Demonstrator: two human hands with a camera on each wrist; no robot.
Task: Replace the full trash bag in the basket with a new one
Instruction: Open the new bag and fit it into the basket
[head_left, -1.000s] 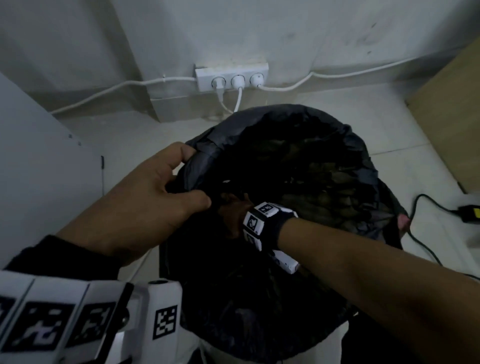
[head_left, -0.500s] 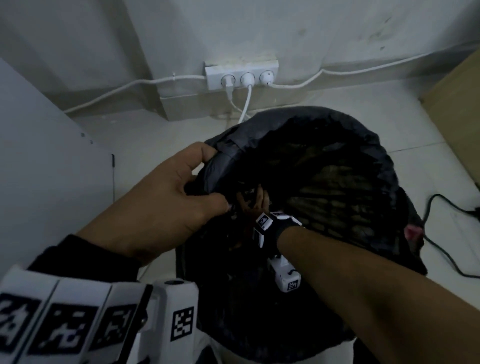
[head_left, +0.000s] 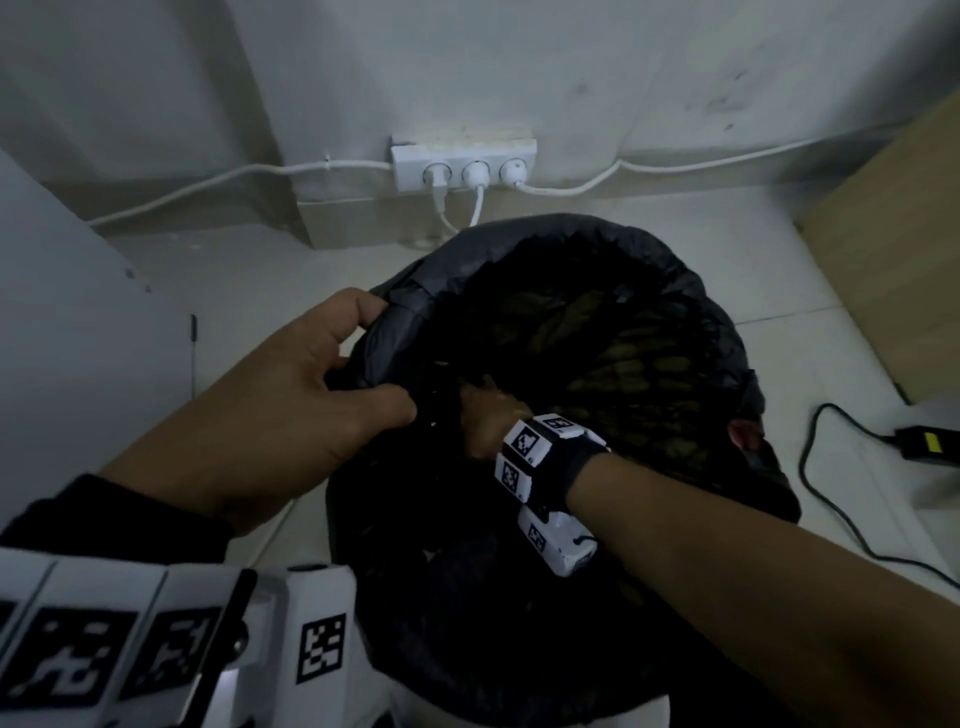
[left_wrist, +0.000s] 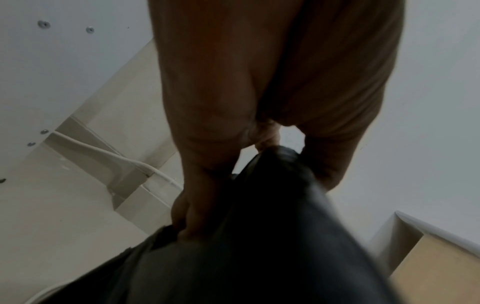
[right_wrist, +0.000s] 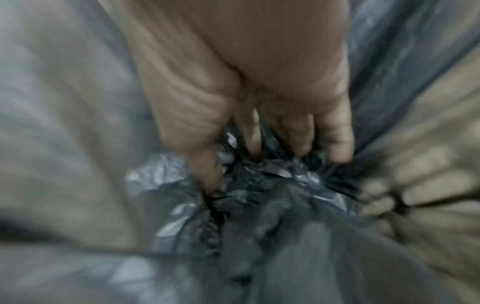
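Note:
A black trash bag (head_left: 519, 244) lines the mesh basket (head_left: 639, 364), whose weave shows through the thin plastic. My left hand (head_left: 384, 358) grips the bag's folded rim on the left side, thumb inside and fingers outside. In the left wrist view, the left hand (left_wrist: 259, 185) pinches the dark bag (left_wrist: 259, 257). My right hand (head_left: 483, 410) reaches down inside the bag close to the left thumb. In the blurred right wrist view, the right hand (right_wrist: 259, 164) has straight fingers (right_wrist: 298, 139) pressing into crumpled bag plastic (right_wrist: 272, 216).
A white power strip (head_left: 464, 166) with three plugs and white cables sits on the wall behind the basket. A black adapter (head_left: 930, 441) and its cable lie on the floor at right. A wooden cabinet (head_left: 893, 249) stands at far right, a white panel (head_left: 78, 338) at left.
The right hand has shifted up inside the bag, closer to the left thumb. The left hand has kept its grip on the rim.

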